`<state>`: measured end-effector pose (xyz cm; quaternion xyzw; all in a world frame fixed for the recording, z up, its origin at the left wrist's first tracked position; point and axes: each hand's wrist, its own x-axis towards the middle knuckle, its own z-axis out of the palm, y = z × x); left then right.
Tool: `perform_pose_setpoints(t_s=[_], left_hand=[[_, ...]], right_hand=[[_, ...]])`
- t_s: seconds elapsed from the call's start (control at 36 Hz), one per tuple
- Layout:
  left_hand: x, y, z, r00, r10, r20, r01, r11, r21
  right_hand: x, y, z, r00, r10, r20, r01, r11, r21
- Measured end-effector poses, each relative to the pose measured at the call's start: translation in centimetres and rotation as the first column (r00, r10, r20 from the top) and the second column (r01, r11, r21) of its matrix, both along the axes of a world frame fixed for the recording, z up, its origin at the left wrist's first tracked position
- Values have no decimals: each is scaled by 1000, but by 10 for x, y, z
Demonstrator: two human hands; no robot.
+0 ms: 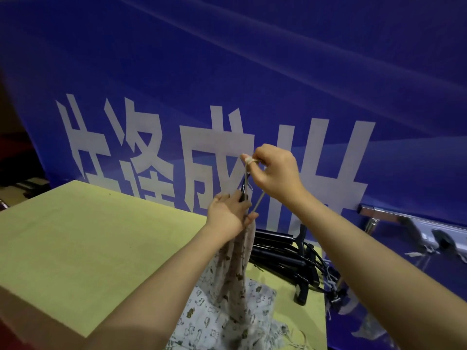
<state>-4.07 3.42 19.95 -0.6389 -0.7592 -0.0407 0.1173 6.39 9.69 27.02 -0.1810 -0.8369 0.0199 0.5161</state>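
A patterned white garment (pixel 235 294) with small brown figures hangs from my left hand (pixel 227 214) down onto the yellow table (pixel 75 243). My left hand grips the gathered top of the garment together with a black hanger hook (pixel 244 190). My right hand (pixel 274 170) is raised above it and pinches a thin pale strap (pixel 257 202) that runs taut down to the left hand. The strap's loop wraps round a right fingertip.
A pile of black hangers (pixel 280 251) lies on the table's right end. A blue banner (pixel 252 72) with large white characters stands close behind. A chrome rail (pixel 394 218) with loose threads runs at the right. The table's left half is bare.
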Motion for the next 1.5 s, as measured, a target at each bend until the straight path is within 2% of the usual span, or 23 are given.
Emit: perform_pose_setpoints(t_s=[0.08, 0.17, 0.22, 0.28, 0.36, 0.42, 0.53, 0.64, 0.72, 0.89, 1.03, 1.08, 1.14, 1.25, 1.5], left_hand=[[-1, -2, -6, 1000, 18, 0, -18, 1000, -6], [-2, -2, -11, 1000, 26, 14, -26, 999, 46], [-2, -4, -15, 1000, 18, 13, -19, 996, 84], [-4, -5, -19, 1000, 14, 25, -17, 993, 116], [-8, -8, -22, 999, 49, 8, -49, 992, 113], [-9, -9, -22, 996, 84, -11, -83, 993, 82], [-3, -12, -22, 991, 135, -18, -134, 990, 52], [5, -12, -21, 986, 167, 13, -168, 986, 11], [10, -12, -15, 989, 148, -23, -149, 989, -18], [14, -9, -20, 981, 178, -83, -180, 983, -25], [16, -8, -17, 978, 197, -71, -197, 980, 18], [21, -7, -13, 981, 183, -70, -182, 983, 25], [29, -6, -8, 981, 174, -82, -171, 985, 40], [58, -3, 10, 979, 156, -134, -147, 986, 78], [152, 12, 55, 970, 171, -174, -156, 983, 98]], right_hand=[[4, 1, 7, 998, -54, 25, 45, 965, 257], [6, 4, 17, 996, -85, 1, 79, 930, 358], [4, 2, 19, 995, -90, -42, 98, 963, 252], [2, -1, 19, 987, -75, -140, 78, 997, 17], [2, -6, 24, 966, -32, -257, -49, 951, -304], [3, -9, 26, 948, -23, -318, -111, 912, -394], [1, -14, 25, 935, -23, -354, -134, 902, -412], [2, -18, 24, 946, -9, -323, -113, 928, -356], [6, -18, 23, 951, -22, -309, -97, 927, -363], [16, -17, 25, 936, -118, -332, -50, 888, -457], [34, -14, 29, 944, -172, -283, -40, 789, -613], [41, -13, 30, 943, -150, -299, -86, 756, -649], [49, -13, 33, 919, -90, -383, -209, 713, -669], [70, -13, 42, 864, -5, -503, -369, 673, -641], [155, -6, 73, 799, 114, -590, -468, 734, -492]])
